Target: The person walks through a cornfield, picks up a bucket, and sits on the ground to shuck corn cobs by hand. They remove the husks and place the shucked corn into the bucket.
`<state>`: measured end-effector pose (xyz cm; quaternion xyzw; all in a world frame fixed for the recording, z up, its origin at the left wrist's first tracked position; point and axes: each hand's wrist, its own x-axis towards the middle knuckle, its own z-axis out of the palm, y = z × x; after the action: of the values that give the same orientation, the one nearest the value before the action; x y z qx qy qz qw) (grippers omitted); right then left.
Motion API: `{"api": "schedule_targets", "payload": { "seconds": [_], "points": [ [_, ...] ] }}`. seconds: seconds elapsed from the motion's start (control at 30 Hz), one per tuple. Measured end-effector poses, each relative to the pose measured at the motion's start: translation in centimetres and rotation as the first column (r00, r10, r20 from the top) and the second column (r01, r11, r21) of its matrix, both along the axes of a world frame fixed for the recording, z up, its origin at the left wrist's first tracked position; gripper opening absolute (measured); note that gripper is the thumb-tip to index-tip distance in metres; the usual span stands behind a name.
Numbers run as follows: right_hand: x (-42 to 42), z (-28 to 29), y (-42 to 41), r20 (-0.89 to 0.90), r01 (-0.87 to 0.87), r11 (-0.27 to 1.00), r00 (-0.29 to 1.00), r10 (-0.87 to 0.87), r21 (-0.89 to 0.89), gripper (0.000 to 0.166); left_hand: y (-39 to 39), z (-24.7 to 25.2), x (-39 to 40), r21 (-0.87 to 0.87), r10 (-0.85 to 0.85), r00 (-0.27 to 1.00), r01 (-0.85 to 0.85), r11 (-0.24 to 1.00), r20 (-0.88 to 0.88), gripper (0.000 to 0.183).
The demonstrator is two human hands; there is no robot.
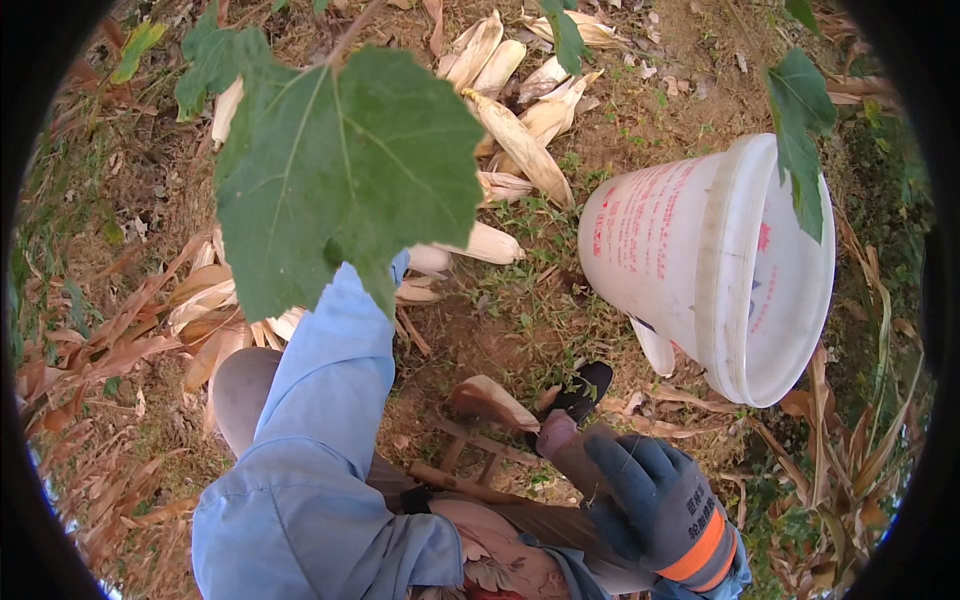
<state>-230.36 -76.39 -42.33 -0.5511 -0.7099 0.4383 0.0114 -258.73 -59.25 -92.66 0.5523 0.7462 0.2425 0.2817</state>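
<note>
A large green leaf close to the camera covers the end of my left arm, so my left hand is hidden. The blue sleeve reaches forward toward corn ears in pale husks (521,142) on the ground. My right hand (637,487), in a dark blue and grey glove with an orange band, hangs loosely curled over my leg at the lower right; nothing shows between its fingers. Ahead of it, a white plastic bucket (660,240) lies tilted on its side, its mouth facing right. One husked ear (654,346) lies beside the bucket, partly under it. Another ear (499,401) is near my foot, somewhat blurred.
Dry corn stalks and husks (135,352) cover the ground at the left, with more stalks (817,427) at the right. Green leaves (801,112) hang close to the camera along the top. A wooden frame (472,450) stands low between my legs.
</note>
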Motion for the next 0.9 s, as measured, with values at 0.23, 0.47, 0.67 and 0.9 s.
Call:
{"api": "schedule_targets", "payload": {
  "seconds": [0.23, 0.47, 0.67, 0.9],
  "points": [
    [-1.5, 0.8, -1.3, -0.016, -0.016, 0.999, 1.0, 0.017, 0.044, 0.045, -0.8, 11.7, 1.7, 0.244, -0.159, 0.895, 0.058, 0.968, 0.417, 0.06],
    [-2.9, -1.0, -1.2, -0.027, 0.066, 0.915, 0.998, -0.061, 0.399, 0.044, -4.5, 28.1, 5.9, 0.21, -0.235, 0.277, 0.118, 0.971, 0.932, 0.056],
    [-3.6, -4.2, 0.2, -0.037, 0.147, 0.768, 0.987, -0.159, 0.623, 0.056, -11.5, 38.6, 7.9, -0.01, 0.04, -0.079, 0.345, 0.939, 0.996, 0.055],
    [-3.5, -7.8, 0.0, -0.353, 0.377, 0.912, 0.885, -0.303, 0.162, 0.09, -15.5, 41.7, 7.9, -0.014, 0.068, -0.198, 0.261, 0.965, 0.978, 0.055]
  ]
}}
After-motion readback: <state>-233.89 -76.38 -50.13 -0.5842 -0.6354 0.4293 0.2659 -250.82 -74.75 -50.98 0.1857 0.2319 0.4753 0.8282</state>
